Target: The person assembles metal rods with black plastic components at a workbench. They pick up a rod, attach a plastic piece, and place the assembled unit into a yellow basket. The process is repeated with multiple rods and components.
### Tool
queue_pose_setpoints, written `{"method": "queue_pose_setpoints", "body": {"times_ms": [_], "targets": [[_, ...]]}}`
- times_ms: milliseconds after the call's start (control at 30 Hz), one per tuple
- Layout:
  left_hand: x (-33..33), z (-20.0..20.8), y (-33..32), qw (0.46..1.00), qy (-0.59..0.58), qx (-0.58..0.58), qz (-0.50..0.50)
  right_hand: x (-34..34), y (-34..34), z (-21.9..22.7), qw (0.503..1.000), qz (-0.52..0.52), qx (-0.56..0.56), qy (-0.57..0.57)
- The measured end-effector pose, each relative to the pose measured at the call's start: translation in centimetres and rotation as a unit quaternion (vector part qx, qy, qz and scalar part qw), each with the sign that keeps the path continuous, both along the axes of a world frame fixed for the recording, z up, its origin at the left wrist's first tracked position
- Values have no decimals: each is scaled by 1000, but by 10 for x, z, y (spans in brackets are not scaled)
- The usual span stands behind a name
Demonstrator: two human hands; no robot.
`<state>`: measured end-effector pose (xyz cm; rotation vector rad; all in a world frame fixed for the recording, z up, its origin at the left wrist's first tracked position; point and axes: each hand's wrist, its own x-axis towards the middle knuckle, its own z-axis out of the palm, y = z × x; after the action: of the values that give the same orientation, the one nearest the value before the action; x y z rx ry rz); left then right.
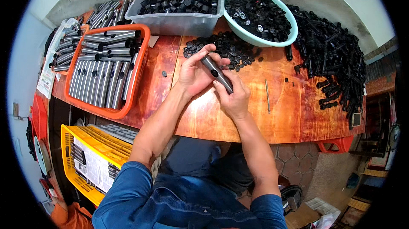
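Between my two hands is a dark metal tube [208, 63] with a hole in its side, tilted from upper left to lower right. My left hand [195, 72] has its fingers curled around the upper end. At the lower end, my right hand [233, 95] grips the tube with the thumb along its near side. Just beyond my fingers, small black caps [238, 52] lie loose on the wooden table [200, 120]. To the left, an orange basket [147, 43] holds rows of similar metal tubes with side holes.
A clear plastic bin [179, 25] and a pale green basin [289, 9] full of black parts stand at the back. Black plastic fittings [328, 50] are heaped at the right. A thin metal rod [267, 96] lies right of my hands. Below left stands a yellow crate [70, 144]; another person's arm [59, 212] shows there.
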<state>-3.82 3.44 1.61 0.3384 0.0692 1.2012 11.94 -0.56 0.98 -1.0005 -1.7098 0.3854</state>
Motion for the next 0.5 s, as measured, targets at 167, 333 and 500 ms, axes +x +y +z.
{"method": "queue_pose_setpoints", "body": {"times_ms": [167, 333, 500], "targets": [[3, -4, -1, 999, -15, 27, -17, 9, 0, -4, 954, 122, -211, 175], [5, -5, -3, 997, -34, 46, -51, 22, 6, 17, 807, 248, -430, 319], [9, -2, -1, 1000, 20, 4, 0, 5, -1, -1, 975, 45, -192, 103]]}}
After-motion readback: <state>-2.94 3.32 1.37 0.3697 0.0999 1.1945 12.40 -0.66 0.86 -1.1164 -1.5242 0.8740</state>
